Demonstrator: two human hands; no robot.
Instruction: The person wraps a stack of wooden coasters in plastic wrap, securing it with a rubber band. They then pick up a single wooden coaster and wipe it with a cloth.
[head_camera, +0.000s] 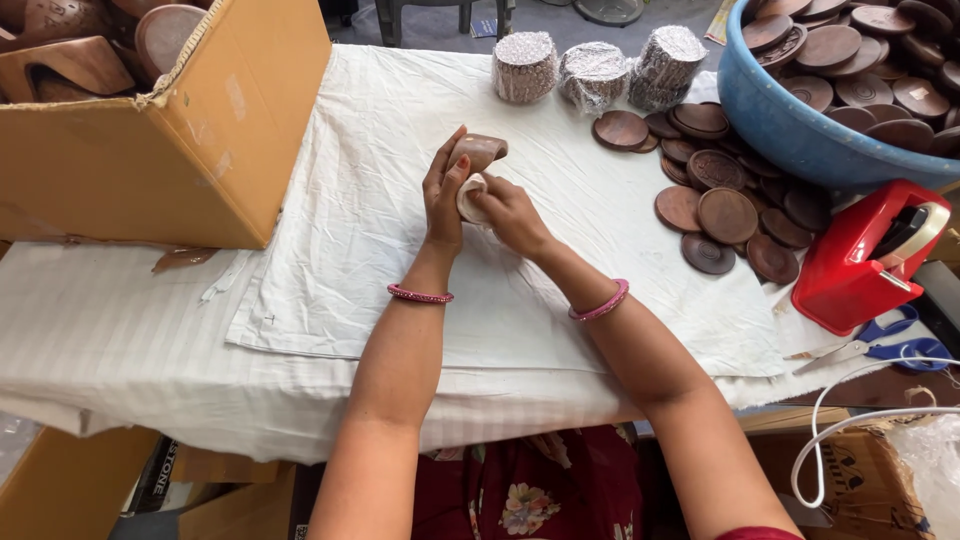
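Note:
Over the white cloth (350, 250), my left hand (443, 195) grips a curved brown wooden piece (478, 150) from below and beside. My right hand (508, 212) presses a small roll of pale tape (469, 199) against that piece; its fingers are closed on the roll. Both hands touch each other at the middle of the table. A pink bangle sits on each wrist.
An open cardboard box (200, 150) with wooden pieces stands at the left. Several brown wooden discs (725, 215) lie at the right, beside a blue tub (800, 125) full of them. Three wrapped stacks (593, 72) stand at the back. A red tape dispenser (865, 255) and blue scissors (895, 345) lie at the right edge.

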